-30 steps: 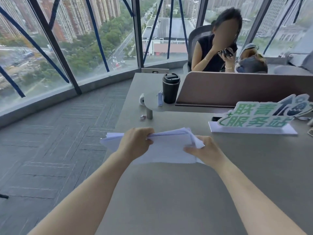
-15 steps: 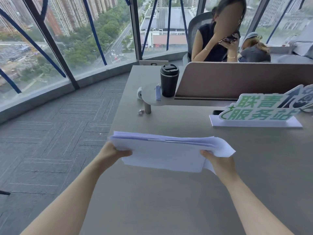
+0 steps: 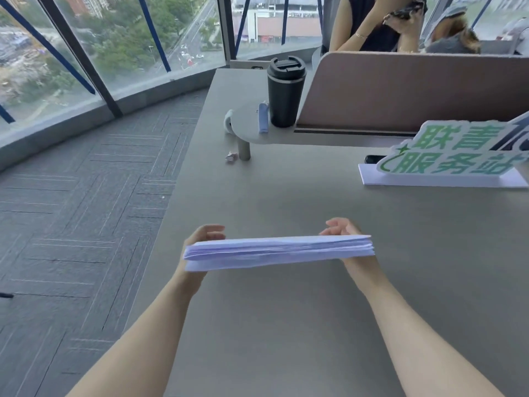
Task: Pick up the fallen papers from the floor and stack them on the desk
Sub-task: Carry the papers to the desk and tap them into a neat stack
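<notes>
A stack of white papers [image 3: 279, 252] is held level, edge toward me, just above the grey desk [image 3: 286, 325]. My left hand [image 3: 200, 239] grips the stack's left end and my right hand [image 3: 345, 232] grips its right end, fingers curled over the far side. The sheets lie roughly squared, with slightly uneven edges on the near side. I cannot tell whether the stack touches the desk. No papers show on the carpeted floor [image 3: 71, 224] to the left.
A black travel cup [image 3: 284, 91] and a blue pen [image 3: 262, 118] sit on a small raised shelf. A green-lettered sign [image 3: 455, 156] stands at the right. A brown partition [image 3: 415, 90] has a seated person [image 3: 372, 21] behind it. A crumpled wrapper [image 3: 231, 156] lies by the shelf post.
The papers went from a loose, splayed bundle to a squared, level stack. Both hands shifted to its ends, and my view dropped closer to the desk.
</notes>
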A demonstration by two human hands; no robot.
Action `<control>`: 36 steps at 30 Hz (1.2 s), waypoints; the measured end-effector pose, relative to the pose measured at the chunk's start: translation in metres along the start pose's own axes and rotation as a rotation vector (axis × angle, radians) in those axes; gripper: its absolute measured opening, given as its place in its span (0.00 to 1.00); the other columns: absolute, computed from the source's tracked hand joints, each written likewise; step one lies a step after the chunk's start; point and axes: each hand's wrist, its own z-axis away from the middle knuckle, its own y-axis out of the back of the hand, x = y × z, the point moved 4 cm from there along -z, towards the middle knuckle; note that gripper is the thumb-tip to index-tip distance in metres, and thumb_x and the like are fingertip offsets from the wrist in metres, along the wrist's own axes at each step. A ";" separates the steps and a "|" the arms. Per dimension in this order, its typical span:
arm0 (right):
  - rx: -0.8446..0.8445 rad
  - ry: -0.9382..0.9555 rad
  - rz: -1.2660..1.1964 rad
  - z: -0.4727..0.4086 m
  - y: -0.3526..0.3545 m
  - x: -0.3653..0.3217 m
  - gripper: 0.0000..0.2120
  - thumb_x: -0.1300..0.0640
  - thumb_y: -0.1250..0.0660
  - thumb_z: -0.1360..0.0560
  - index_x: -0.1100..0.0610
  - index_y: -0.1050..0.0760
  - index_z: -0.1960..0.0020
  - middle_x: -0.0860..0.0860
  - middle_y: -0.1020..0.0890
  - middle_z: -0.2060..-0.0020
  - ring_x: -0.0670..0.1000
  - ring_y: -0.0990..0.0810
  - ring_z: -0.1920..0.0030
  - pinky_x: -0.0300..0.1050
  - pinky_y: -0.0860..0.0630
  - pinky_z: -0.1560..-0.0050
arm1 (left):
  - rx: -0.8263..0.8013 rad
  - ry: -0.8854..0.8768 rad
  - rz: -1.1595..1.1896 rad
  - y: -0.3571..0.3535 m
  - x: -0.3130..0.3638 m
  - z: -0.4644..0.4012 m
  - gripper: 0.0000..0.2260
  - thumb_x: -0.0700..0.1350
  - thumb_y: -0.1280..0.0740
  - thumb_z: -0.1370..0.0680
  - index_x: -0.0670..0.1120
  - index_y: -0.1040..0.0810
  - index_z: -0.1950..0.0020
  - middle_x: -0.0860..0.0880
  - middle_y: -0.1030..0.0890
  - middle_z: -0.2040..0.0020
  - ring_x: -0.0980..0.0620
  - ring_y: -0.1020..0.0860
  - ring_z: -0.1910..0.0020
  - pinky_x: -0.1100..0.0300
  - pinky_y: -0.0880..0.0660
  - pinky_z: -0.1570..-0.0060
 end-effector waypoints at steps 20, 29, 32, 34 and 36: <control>0.047 -0.217 0.281 -0.088 -0.125 0.003 0.07 0.63 0.36 0.29 0.64 0.21 0.55 0.55 0.20 0.63 0.54 0.24 0.63 0.45 0.30 0.62 | 0.353 0.106 -0.319 0.101 0.003 -0.085 0.07 0.43 0.27 0.32 0.45 0.24 0.62 0.46 0.19 0.60 0.42 0.20 0.56 0.51 0.26 0.59; 0.071 -0.262 0.520 -0.116 -0.157 0.037 0.06 0.61 0.39 0.28 0.60 0.26 0.53 0.54 0.21 0.62 0.56 0.25 0.65 0.42 0.33 0.68 | 0.396 0.169 -0.535 0.110 -0.042 -0.129 0.12 0.44 0.32 0.30 0.45 0.22 0.47 0.48 0.19 0.53 0.45 0.23 0.55 0.56 0.30 0.58; 0.159 -0.243 0.801 -0.111 -0.157 0.035 0.12 0.52 0.37 0.27 0.59 0.30 0.49 0.55 0.22 0.53 0.59 0.21 0.55 0.45 0.31 0.63 | 0.460 0.157 -0.634 0.110 -0.045 -0.129 0.18 0.48 0.32 0.30 0.47 0.24 0.41 0.45 0.21 0.43 0.42 0.24 0.44 0.51 0.27 0.49; 0.244 -0.254 0.871 -0.108 -0.153 0.034 0.20 0.46 0.33 0.28 0.58 0.33 0.45 0.57 0.23 0.48 0.61 0.21 0.50 0.47 0.32 0.60 | 0.485 0.170 -0.694 0.112 -0.046 -0.126 0.22 0.50 0.31 0.29 0.46 0.26 0.37 0.42 0.26 0.38 0.40 0.29 0.37 0.47 0.29 0.44; 0.282 -0.265 0.887 -0.105 -0.147 0.036 0.25 0.41 0.33 0.28 0.57 0.34 0.42 0.59 0.23 0.45 0.62 0.21 0.48 0.49 0.30 0.57 | 0.501 0.159 -0.732 0.115 -0.042 -0.124 0.25 0.52 0.30 0.28 0.45 0.29 0.34 0.41 0.28 0.36 0.39 0.32 0.35 0.45 0.29 0.43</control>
